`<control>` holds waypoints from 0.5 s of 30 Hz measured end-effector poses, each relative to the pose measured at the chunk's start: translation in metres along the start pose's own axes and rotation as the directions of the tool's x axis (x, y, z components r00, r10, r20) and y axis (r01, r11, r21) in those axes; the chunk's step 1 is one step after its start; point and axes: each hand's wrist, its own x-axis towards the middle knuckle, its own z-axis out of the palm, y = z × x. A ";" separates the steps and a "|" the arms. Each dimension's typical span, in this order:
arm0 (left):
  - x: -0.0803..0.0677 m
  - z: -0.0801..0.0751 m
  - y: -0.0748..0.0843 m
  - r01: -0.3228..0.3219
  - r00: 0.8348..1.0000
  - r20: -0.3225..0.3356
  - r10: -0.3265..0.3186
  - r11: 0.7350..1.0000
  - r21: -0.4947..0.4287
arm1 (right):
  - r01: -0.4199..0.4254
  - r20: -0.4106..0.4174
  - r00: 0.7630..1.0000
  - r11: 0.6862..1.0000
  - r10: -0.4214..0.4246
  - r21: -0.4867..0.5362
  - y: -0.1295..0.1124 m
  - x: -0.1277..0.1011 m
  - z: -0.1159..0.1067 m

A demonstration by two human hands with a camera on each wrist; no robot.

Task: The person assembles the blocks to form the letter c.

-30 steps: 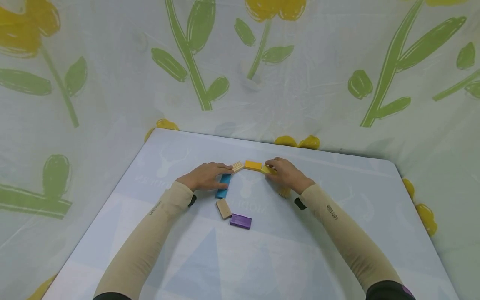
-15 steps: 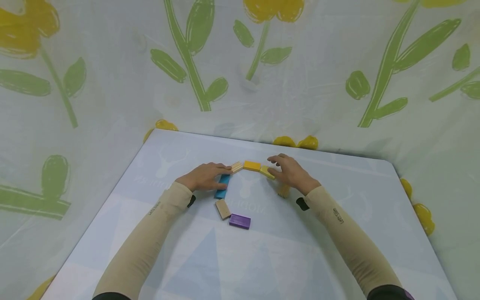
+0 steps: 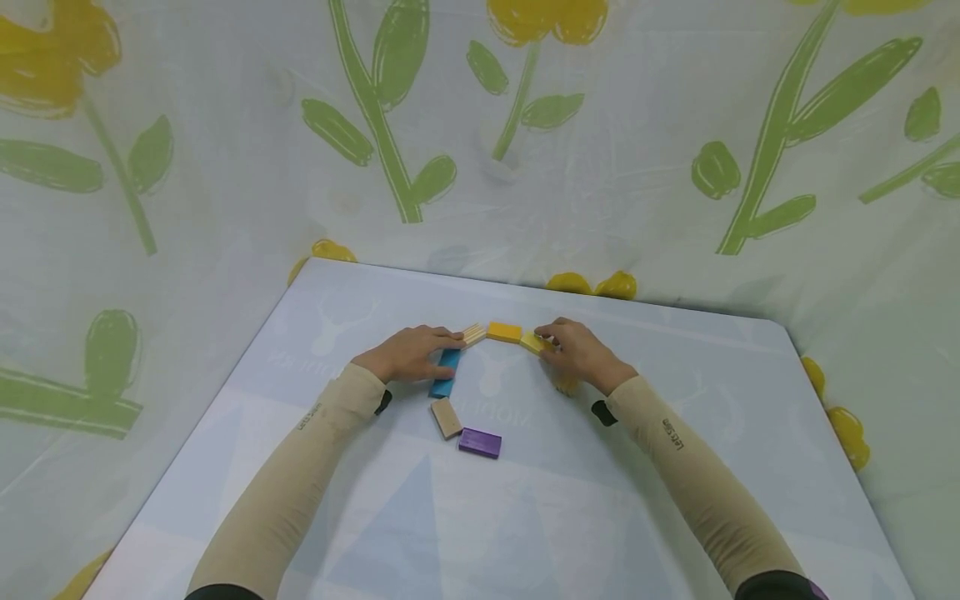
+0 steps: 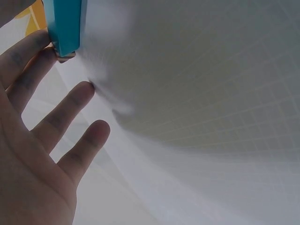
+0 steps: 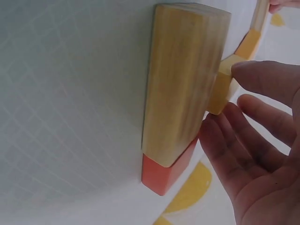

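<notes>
Both arms wear long beige sleeves with small dark lettering near the wrists

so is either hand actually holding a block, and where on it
Neither lifts one. The right hand pinches the pale yellow block at its near end; the left hand rests flat against the blue block.

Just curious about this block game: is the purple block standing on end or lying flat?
Lying flat. The purple block rests on its broad face on the table, apart from both hands, right beside a plain wooden block.
</notes>
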 end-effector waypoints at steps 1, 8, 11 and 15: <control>0.000 0.000 0.000 0.001 1.000 0.001 -0.001 1.000 0.001 | 0.003 -0.004 1.000 1.000 -0.003 -0.002 0.000 0.000 0.001; 0.000 -0.001 0.002 0.007 1.000 0.005 -0.007 1.000 -0.003 | 0.037 -0.029 0.999 0.999 -0.037 -0.026 0.002 0.000 0.003; 0.000 -0.001 0.003 0.009 1.000 0.004 -0.009 1.000 -0.004 | 0.036 -0.028 0.999 0.999 -0.037 -0.028 0.003 0.001 0.004; 0.000 -0.001 0.003 0.009 1.000 0.001 -0.009 1.000 -0.002 | 0.026 -0.027 0.999 0.999 -0.027 -0.029 0.004 0.001 0.006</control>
